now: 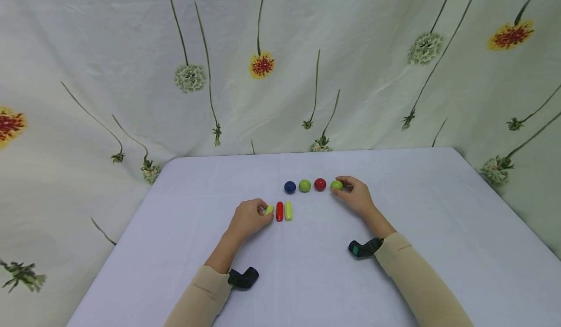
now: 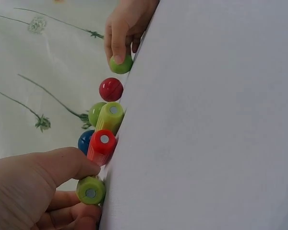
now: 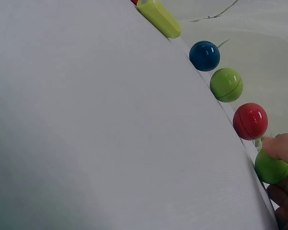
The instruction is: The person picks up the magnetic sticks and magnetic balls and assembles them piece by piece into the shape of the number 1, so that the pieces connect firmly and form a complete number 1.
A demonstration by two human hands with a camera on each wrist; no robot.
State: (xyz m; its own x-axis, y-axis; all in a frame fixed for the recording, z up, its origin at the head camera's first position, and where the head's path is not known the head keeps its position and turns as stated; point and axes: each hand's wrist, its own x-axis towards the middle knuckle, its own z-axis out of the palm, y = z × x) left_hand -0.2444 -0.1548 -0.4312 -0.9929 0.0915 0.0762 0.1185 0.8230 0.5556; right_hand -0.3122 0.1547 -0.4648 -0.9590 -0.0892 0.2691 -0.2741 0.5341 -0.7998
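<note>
My left hand (image 1: 247, 218) pinches a yellow-green rod (image 2: 90, 191) with a silvery disc in its end, low at the tabletop. To the right of it lie a red rod (image 1: 279, 211) and another yellow-green rod (image 1: 288, 210), side by side. Behind the rods runs a row of glossy balls: a dark blue ball (image 1: 289, 187), a green ball (image 1: 304, 186) and a red ball (image 1: 320, 185). At the row's right end, my right hand (image 1: 358, 198) holds a second green ball (image 3: 271, 166) between thumb and fingers, beside the red one.
A white cloth covers the table (image 1: 315, 273), whose far edge meets a hanging flower-printed cloth (image 1: 285, 103). Each wrist wears a black device, the left device (image 1: 243, 278) and the right device (image 1: 364, 248).
</note>
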